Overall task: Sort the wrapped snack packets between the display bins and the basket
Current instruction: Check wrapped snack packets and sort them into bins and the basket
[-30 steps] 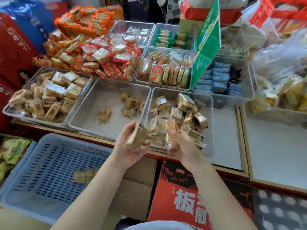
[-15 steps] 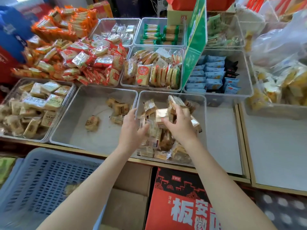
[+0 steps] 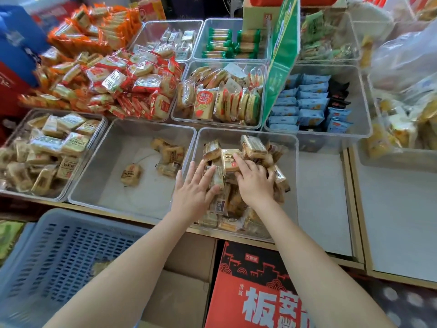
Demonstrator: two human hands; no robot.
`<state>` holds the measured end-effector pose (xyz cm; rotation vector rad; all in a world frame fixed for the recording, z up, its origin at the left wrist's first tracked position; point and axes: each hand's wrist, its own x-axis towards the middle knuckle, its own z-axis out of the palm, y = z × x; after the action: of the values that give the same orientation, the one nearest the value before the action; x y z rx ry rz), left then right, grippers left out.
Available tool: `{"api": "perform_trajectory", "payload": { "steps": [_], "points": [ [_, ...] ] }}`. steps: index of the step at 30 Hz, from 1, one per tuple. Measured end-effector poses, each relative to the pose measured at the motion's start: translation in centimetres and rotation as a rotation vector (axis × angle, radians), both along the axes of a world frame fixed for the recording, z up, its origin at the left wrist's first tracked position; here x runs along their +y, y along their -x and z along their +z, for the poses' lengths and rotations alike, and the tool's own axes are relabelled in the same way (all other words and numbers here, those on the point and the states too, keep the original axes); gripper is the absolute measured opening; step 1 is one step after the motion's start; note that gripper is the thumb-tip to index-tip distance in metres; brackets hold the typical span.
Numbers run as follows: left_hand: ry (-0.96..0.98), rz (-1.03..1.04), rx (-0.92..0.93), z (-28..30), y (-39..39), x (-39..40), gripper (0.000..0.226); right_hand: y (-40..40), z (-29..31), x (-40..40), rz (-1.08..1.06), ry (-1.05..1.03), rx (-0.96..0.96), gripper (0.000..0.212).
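Over the clear bin (image 3: 293, 147), left hand (image 3: 192, 192) flat, right hand (image 3: 254, 183) spread, pressing snack packets (image 3: 230, 157).

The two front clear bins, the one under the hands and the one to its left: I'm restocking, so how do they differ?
The right bin holds a heaped pile of tan packets, with the left hand and right hand on the pile; the left bin holds only a few scattered packets, its floor mostly bare, with no hand in it. Both are clear plastic, side by side, holding similar tan packets.
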<state>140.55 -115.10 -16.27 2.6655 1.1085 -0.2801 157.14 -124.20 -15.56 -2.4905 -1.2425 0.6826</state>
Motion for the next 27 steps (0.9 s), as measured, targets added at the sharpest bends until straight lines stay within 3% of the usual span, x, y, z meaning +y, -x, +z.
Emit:
{"api": "perform_trajectory", "payload": {
  "steps": [3,8,13,19,23,27],
  "points": [
    [0.035,0.002,0.007,0.4,-0.2,-0.1,0.066,0.2,0.0,-0.1,-0.046,-0.038,0.079,0.056],
    [0.103,-0.018,-0.193,0.7,4.9,-1.8,0.071,3.4,1.7,-1.1,-0.135,-0.269,0.041,0.055],
    [0.017,0.242,-0.317,0.3,13.9,3.2,0.077,8.4,4.3,3.1,-0.023,-0.375,0.138,0.038],
    [-0.146,0.483,-0.219,-0.1,21.0,14.8,0.072,14.2,2.9,14.1,0.112,-0.134,0.392,0.031],
    [-0.103,0.498,-0.218,-1.8,23.0,17.3,0.084,17.5,-1.6,21.1,-0.064,-0.036,0.600,0.032],
    [-0.133,0.510,-0.280,-2.7,23.3,17.2,0.081,20.4,-7.0,25.6,-0.331,0.111,0.973,0.016]
  ]
}}
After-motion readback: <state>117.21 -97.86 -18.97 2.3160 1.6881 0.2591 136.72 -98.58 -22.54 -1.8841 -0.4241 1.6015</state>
